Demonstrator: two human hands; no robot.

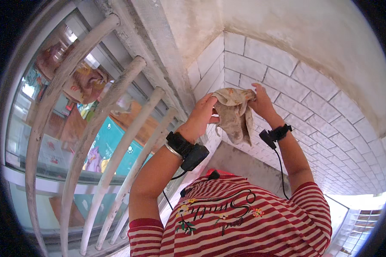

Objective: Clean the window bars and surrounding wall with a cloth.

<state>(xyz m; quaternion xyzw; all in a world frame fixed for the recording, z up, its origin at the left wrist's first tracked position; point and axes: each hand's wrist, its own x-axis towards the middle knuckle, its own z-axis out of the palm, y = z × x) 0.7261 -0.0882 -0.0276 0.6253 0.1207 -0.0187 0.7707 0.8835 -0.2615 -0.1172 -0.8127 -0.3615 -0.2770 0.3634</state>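
Note:
A worn, stained beige cloth (233,115) with a faint orange print hangs in folds between my two hands. My left hand (201,117) pinches its left edge between thumb and fingers. At the cloth's upper right corner, my right hand (263,102) grips a bunched part, with one fingertip sticking up. The lower end of the cloth dangles free. Both wrists wear black straps with small black devices and cables.
White-painted window bars (72,173) run close along my left, before a glass pane (29,128) with a room behind it. White brick-patterned tiles (308,96) cover the wall ahead and right. A grey concrete floor (244,163) shows below.

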